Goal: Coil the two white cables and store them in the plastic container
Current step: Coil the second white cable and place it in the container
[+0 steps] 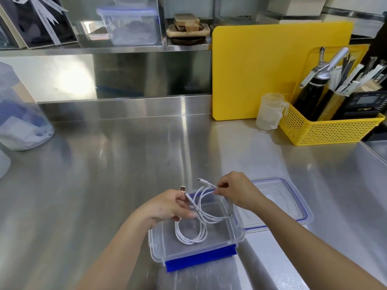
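Light, limp, springy cable (209,214) above tub (238,237), lower centre; left hand (167,206), right hand (236,191) pinching near plugs; best gripped across gathered loops.

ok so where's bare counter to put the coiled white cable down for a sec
The widest bare steel counter runs from the clear plastic container out to the frosted jug at far left. A smaller patch lies between the container's lid and the yellow mesh basket. The back right corner is crowded.
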Available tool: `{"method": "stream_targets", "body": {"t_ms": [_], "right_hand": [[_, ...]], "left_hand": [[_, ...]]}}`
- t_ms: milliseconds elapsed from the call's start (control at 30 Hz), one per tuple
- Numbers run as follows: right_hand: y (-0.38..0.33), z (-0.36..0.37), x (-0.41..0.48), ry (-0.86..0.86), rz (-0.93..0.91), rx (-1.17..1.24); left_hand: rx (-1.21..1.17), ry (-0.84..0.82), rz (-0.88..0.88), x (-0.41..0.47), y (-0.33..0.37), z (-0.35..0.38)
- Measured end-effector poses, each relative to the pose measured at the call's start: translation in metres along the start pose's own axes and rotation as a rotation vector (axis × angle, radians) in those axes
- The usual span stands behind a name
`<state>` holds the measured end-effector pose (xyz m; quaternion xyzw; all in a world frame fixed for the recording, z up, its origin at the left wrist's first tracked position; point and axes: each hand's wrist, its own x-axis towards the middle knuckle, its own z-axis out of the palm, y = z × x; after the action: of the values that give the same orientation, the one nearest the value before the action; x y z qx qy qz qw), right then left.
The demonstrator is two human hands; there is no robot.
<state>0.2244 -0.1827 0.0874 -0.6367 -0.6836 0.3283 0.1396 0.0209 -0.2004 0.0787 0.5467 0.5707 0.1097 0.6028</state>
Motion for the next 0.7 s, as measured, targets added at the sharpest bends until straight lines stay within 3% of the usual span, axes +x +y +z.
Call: {"method": "stream_targets", "body": {"t_ms": [67,133,200,500,700], "right_hand": [[0.002,0.001,-0.001,0.01,0.003,0.002],[0.003,0.003,0.0,0.023,0.001,0.001],[0.004,0.004,0.002,0.033,0.0,-0.003],[0.005,0.012,0.004,0.085,0.013,-0.174],[0.002,0.022,0.007,0.101,-0.084,-0.406]], "left_hand": [[0.218,0.057,-0.003,0.002,-0.006,0.003],[0.641,0.236,0.012,0.006,-0.01,0.012],[0.869,0.382,0.043,0.008,-0.014,0.027],[1.32,0.411,0.029,0.011,-0.022,0.034],[1.375,0.426,-0.07,0.002,-0.017,0.029]]}}
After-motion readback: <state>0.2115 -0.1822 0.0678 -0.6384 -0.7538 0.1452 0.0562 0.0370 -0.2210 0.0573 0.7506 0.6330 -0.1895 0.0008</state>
